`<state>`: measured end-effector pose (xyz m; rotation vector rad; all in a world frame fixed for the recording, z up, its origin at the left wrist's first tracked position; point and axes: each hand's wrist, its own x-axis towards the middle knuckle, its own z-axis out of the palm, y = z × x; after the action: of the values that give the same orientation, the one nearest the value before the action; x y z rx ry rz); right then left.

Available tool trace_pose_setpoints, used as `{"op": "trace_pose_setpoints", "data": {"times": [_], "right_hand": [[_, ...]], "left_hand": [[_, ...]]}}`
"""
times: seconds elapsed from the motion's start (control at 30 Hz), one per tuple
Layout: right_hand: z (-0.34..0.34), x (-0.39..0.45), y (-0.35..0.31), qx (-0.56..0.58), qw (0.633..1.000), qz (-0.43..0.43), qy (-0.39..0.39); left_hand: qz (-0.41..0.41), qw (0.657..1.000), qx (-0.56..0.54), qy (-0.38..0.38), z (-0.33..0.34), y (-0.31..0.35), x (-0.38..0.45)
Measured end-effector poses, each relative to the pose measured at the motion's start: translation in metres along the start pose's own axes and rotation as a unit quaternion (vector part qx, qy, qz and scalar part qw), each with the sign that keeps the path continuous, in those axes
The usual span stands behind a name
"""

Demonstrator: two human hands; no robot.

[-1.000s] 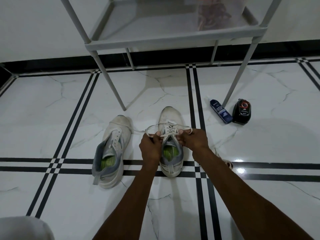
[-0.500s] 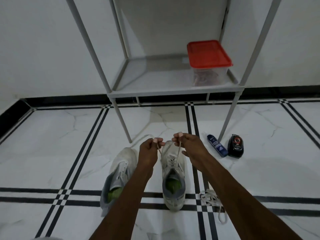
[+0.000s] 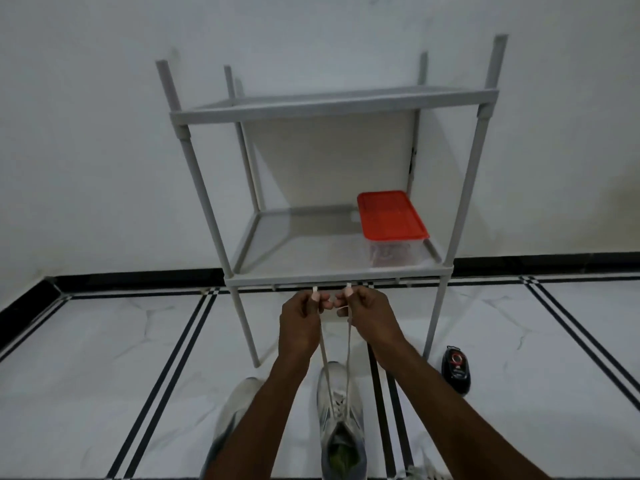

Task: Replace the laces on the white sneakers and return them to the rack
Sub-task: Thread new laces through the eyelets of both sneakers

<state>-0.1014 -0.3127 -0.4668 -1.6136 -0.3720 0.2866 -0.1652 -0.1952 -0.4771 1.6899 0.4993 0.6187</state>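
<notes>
Each hand pinches one end of the white lace (image 3: 347, 344) between thumb and curled fingers. The left hand (image 3: 300, 326) and the right hand (image 3: 367, 318) sit side by side just below the centre of the frame, knuckles nearly touching, with a short pale lace tip sticking up out of each fist. From the two grips the lace runs down as two taut strands that draw closer together toward the bottom, reaching the eyelets of the right sneaker (image 3: 341, 422).

That sneaker stands on the floor at lower centre, toe pointing away toward the rack, its green insole visible in the opening near the bottom edge. The left sneaker (image 3: 232, 414) lies just beside it to the left, largely covered by the left forearm. At the bottom edge, right of the right forearm, a loose bundle of lace (image 3: 420, 474) lies on the tiles.

The grey rack (image 3: 337, 276) stands against the white wall behind the hands, filling the centre of the frame. On the right part of its lower shelf sits a clear container with a red lid (image 3: 391, 218); what it holds is too blurred to tell. A small black object with a red ring (image 3: 456, 368) lies on the floor at lower right, near the rack's front right leg. The white marble floor (image 3: 104, 358) carries paired black stripes.
</notes>
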Motion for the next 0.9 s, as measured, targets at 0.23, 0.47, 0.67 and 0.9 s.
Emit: {"op": "trace_pose_setpoints", "data": {"times": [0.23, 0.47, 0.67, 0.9], "right_hand": [[-0.002, 0.016, -0.047, -0.061, 0.994, -0.09, 0.019], [-0.001, 0.016, -0.072, -0.087, 0.988, -0.119, 0.038], [-0.002, 0.009, -0.073, -0.039, 0.991, -0.112, 0.067], [-0.002, 0.005, -0.077, -0.006, 0.993, -0.096, 0.07]], "left_hand": [[0.069, 0.997, -0.011, 0.023, -0.001, 0.052, 0.013], [0.079, 0.995, -0.046, 0.032, -0.003, 0.068, 0.014], [0.098, 0.991, -0.086, 0.016, -0.001, 0.074, 0.007], [0.064, 0.99, -0.122, 0.021, 0.005, 0.078, 0.007]]}}
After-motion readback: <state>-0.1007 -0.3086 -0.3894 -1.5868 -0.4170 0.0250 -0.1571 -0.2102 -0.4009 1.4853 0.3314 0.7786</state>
